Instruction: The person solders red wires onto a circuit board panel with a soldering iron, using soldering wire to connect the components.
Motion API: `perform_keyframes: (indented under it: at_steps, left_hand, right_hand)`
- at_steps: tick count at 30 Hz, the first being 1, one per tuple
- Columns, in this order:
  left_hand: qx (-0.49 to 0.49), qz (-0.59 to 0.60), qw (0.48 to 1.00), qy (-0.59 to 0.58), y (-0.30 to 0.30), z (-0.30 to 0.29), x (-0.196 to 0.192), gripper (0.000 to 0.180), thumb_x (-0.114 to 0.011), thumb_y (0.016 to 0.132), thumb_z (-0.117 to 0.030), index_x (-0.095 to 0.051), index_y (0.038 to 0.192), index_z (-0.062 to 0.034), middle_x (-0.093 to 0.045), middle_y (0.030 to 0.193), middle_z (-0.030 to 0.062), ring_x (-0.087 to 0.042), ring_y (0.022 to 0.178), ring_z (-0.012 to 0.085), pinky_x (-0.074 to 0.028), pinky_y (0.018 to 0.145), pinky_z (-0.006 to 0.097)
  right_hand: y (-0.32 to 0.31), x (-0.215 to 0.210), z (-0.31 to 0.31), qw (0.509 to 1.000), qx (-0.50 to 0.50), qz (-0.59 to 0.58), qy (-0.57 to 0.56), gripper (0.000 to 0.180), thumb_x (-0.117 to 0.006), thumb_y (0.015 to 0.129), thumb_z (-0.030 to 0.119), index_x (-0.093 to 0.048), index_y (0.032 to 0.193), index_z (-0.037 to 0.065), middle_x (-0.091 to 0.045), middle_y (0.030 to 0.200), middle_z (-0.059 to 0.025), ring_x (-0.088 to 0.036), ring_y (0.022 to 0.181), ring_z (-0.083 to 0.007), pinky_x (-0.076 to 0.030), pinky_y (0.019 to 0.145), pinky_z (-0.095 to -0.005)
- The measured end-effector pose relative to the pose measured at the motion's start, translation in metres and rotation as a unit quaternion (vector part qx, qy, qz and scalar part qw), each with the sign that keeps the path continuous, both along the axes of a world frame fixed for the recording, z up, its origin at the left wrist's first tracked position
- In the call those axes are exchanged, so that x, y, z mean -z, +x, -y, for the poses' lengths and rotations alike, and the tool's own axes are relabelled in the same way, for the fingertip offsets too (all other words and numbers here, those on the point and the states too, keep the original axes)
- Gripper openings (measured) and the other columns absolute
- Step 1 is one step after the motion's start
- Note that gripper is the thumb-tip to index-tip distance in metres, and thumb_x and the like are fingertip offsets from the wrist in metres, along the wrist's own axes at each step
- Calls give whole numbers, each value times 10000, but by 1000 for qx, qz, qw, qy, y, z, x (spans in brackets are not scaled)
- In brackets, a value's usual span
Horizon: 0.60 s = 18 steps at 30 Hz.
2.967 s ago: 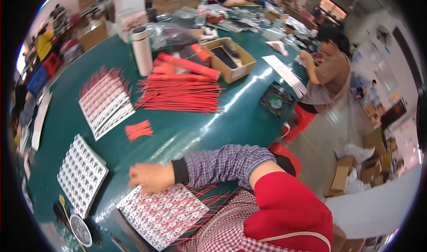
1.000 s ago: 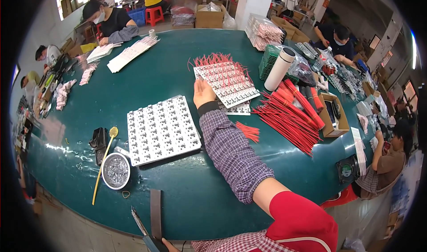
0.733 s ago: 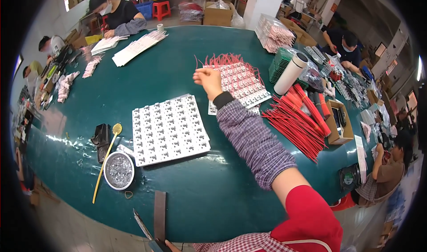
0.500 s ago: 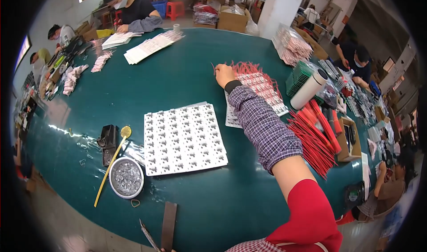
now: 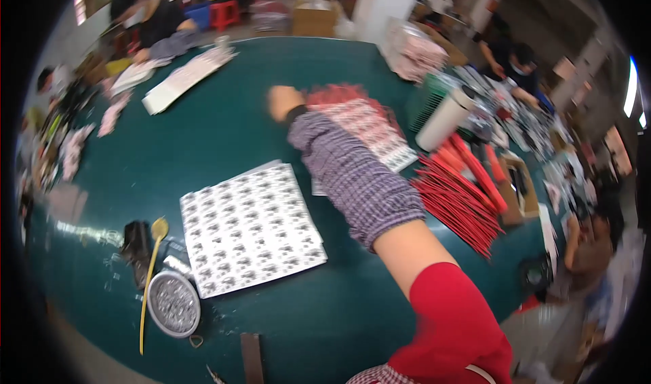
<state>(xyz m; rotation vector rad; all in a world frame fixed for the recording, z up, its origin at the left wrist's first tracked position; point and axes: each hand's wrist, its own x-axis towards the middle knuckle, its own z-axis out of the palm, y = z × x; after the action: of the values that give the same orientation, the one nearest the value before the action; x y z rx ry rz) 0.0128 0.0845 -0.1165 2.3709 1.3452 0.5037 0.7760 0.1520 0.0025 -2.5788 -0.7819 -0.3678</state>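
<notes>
Grip: the right hand is stretched far across the desk. It is too blurred to tell whether the grip is wide, narrow or closed on anything.
Left hand: not in view.
Thing at the grip: a white parts sheet with red leads lies just right of the hand, at its far left corner. Whether they touch cannot be made out.
Sleeve: a checked sleeve crosses above the near parts sheet, which lies flat at mid-desk.
Around: a bundle of red wires and a white cylinder sit to the right. A round metal tin and a yellow spoon sit at near left.
Step, as judged: a long reach to the far sheet's corner.
Next move calls for: a sure pinch on the sheet's edge, clear of the loose red leads.
Change: half a second ago the hand was over that corner. Now it sits slightly left of it, and the view is blurrier.
</notes>
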Motion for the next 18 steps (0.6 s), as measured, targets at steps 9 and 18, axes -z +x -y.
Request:
perform_keyframes:
  at_steps: [9,18]
  left_hand:
    - [231,48,972,-2,58,-71,14,533,-659,974,-348,-565,1330,37,-614,1304,240,-595,1170,392,-439,1038,473]
    - [243,125,962,12,113,-41,21,533,-661,982,-324,-561,1350,48,-595,1349,243,-584,1204,391,-437,1054,465]
  right_hand:
    - [-119,-53,66,910,-143,60,384,122,-570,815,15,-689,817,-16,-677,785,-228,-665,781,-421,-531,712,-491]
    - [-290,37,287,760,-3,-364,539,120,-603,968,64,-663,1010,-31,-679,837,-62,-632,648,-117,-521,562,-271]
